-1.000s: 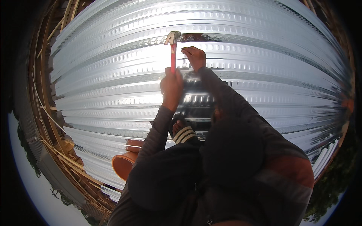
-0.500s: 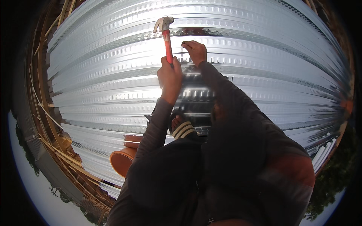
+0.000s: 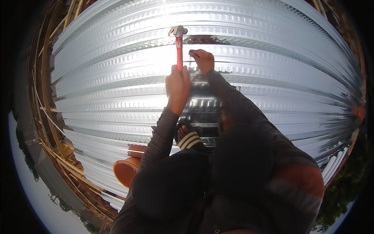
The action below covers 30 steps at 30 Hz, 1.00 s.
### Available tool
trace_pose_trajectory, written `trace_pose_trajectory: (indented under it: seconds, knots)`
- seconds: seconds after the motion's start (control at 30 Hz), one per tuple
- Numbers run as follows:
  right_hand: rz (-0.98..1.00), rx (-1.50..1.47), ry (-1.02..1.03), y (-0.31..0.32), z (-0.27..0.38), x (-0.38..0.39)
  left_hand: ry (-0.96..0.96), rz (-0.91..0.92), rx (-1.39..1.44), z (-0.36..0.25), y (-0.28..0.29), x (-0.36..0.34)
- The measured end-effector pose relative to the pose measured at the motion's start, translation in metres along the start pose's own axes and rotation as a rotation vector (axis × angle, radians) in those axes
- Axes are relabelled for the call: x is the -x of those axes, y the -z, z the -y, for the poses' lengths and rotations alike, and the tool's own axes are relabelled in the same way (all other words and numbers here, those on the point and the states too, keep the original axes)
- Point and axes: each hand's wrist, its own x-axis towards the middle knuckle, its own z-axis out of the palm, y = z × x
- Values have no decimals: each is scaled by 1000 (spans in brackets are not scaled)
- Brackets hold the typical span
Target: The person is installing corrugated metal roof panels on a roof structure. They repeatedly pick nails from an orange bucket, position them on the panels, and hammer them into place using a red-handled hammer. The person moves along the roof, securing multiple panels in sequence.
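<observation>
On the silver ribbed sheets (image 3: pixel 117 64), two bare hands are working near each other, at the upper middle of the view. The left hand (image 3: pixel 178 85) is wrapped firmly around the lower part of a hammer (image 3: pixel 179 52). Its red handle is pointing away from the person, and its metal head is at the far end, with the claw turned to the left. Whether the head touches the metal, I cannot tell.

Just to the right of the hammer is the right hand (image 3: pixel 203 61). Its fingertips are pinched together on a dark bit (image 3: pixel 190 52), which is too small to tell its kind.

Below the left hand, one foot (image 3: pixel 182 132) stands on the sheets, beside a trouser cuff (image 3: pixel 190 140) with pale stripes. Near the left forearm lies an orange pipe (image 3: pixel 126 174), with its round opening visible, and next to it an orange piece (image 3: pixel 137 150). Along the left edge run wooden boards (image 3: pixel 66 151). At the lower right, beyond the sheets, dark trees (image 3: pixel 343 191) are seen.
</observation>
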Motion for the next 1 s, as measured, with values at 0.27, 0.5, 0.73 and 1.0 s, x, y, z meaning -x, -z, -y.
trace_pose_trajectory:
  seconds: [0.27, 0.5, 0.73, 1.0]
  knots:
    - [-12, 146, 18, -6, -7, 12, -11, 5, -19, 2, -2, 1]
    - [-60, 80, 100, -1, -5, -5, -80, 25, -116, 34, -20, -17]
    - [20, 105, 96, -7, 4, 12, -158, 106, -233, 60, -21, 5]
    - [16, 52, 102, -9, 12, 17, -95, 119, -295, 85, -31, 7]
